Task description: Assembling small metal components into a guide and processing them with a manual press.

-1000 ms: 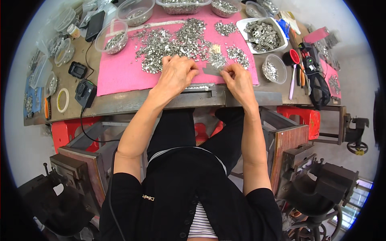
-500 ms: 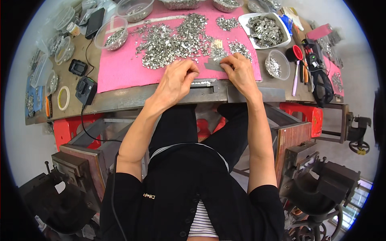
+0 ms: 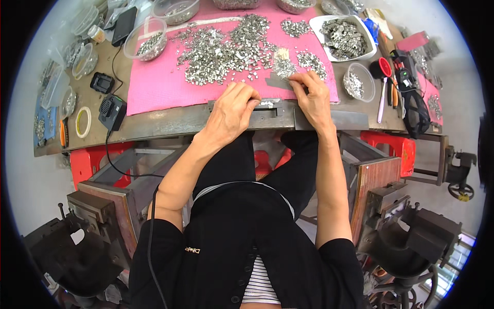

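My left hand (image 3: 232,109) is closed, thumb and forefinger pinched just above a slotted metal fixture (image 3: 277,110) at the table's front edge. A row of small shiny pieces (image 3: 267,103) sits in the fixture's slot; my hand hides its left part. My right hand (image 3: 313,99) is also closed, its fingertips touching the near side of a small pile of thin metal pins (image 3: 284,68). A flat grey plate (image 3: 278,81) lies under those fingertips. Whatever either pinch holds is too small to make out.
A pink mat (image 3: 154,92) carries a large heap of small metal parts (image 3: 221,56) and smaller piles. Around it stand a clear bowl (image 3: 162,31), a white tray (image 3: 315,23) of metal parts and a round tub (image 3: 369,85). A black charger (image 3: 110,112) with a cable is at left.
My left hand has come down and closer to the fixture, covering more of its left end. My right fingertips have shifted slightly farther away, toward the pins. The view has moved a little.
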Available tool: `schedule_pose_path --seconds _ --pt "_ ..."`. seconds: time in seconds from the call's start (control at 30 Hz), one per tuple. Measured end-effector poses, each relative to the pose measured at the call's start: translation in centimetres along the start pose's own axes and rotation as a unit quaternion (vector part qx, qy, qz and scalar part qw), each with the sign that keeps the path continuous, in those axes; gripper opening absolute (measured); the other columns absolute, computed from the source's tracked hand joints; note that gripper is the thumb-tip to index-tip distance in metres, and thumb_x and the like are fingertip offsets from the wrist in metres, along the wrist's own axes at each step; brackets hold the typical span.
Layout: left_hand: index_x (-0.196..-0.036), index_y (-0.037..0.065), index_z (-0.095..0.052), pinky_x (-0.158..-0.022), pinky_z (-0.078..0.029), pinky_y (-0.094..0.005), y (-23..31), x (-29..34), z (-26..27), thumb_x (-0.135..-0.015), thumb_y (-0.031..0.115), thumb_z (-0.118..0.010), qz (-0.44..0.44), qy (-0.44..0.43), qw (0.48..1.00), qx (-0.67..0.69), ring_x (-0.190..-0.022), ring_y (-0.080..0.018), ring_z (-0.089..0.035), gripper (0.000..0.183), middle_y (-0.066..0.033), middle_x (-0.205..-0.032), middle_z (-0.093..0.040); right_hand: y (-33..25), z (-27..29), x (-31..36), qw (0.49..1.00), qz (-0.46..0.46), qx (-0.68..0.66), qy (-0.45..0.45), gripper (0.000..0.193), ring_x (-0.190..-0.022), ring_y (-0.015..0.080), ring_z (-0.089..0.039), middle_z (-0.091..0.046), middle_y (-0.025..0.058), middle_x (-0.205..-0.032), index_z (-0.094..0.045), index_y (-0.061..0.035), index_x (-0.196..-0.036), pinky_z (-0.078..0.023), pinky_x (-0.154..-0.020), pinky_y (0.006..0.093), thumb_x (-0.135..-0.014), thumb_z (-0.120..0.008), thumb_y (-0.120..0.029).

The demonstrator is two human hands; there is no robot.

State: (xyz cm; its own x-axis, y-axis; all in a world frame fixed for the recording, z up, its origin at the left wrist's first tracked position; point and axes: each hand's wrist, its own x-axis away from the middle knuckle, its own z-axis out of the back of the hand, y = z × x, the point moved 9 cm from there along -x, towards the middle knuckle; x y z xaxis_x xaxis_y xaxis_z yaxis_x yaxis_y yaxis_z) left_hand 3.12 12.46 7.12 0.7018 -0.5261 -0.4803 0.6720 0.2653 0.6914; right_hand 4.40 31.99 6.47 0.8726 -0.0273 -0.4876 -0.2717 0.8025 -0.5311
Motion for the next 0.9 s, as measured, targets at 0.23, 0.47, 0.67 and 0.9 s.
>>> schedule_pose_path --seconds 0.23,0.47,0.67,0.9 --pt "-0.098 0.001 -0.068 -0.078 -0.050 -0.0373 1.0 1.1 -0.1 -0.084 -0.001 -0.071 -0.060 0.022 0.995 -0.077 -0.089 -0.0298 -0.063 0.014 -0.0108 -0.095 -0.067 0.3 0.2 1.2 0.997 -0.035 -0.036 0.052 0.012 -0.079 0.0238 -0.060 -0.061 0.0056 -0.080 -0.073 -0.0072 -0.095 -0.046 -0.079 0.0367 -0.084 -0.073 -0.002" --pt "-0.100 0.009 -0.072 -0.090 -0.045 -0.0383 0.7 -1.4 0.2 -0.087 0.010 -0.073 -0.045 0.025 0.993 -0.101 -0.089 -0.0244 -0.061 0.013 -0.0050 -0.085 -0.068 0.3 0.2 1.3 0.997 -0.029 -0.028 0.064 0.012 -0.079 0.0239 -0.061 -0.063 0.0058 -0.082 -0.073 -0.0068 -0.095 -0.047 -0.079 0.0364 -0.084 -0.073 -0.002" --pt "-0.098 0.013 -0.069 -0.102 -0.036 -0.0465 -0.1 -6.8 -4.3 -0.086 0.012 -0.073 -0.097 -0.051 0.987 -0.114 -0.094 -0.0242 -0.062 0.012 -0.0039 -0.091 -0.065 0.7 1.4 1.6 0.989 -0.068 -0.074 0.109 0.011 -0.071 0.0199 -0.062 -0.064 0.0071 -0.082 -0.072 -0.0044 -0.097 -0.050 -0.068 0.0331 -0.087 -0.071 0.000" --pt "-0.100 0.011 -0.069 -0.103 -0.035 -0.0512 -1.5 -9.2 -7.9 -0.087 0.015 -0.072 -0.087 -0.175 0.957 -0.214 -0.105 -0.0285 -0.059 0.014 -0.0074 -0.096 -0.064 1.4 1.8 1.9 0.983 -0.077 -0.084 0.141 0.010 -0.067 0.0175 -0.061 -0.064 0.0075 -0.081 -0.072 -0.0030 -0.098 -0.050 -0.064 0.0316 -0.088 -0.071 0.000"
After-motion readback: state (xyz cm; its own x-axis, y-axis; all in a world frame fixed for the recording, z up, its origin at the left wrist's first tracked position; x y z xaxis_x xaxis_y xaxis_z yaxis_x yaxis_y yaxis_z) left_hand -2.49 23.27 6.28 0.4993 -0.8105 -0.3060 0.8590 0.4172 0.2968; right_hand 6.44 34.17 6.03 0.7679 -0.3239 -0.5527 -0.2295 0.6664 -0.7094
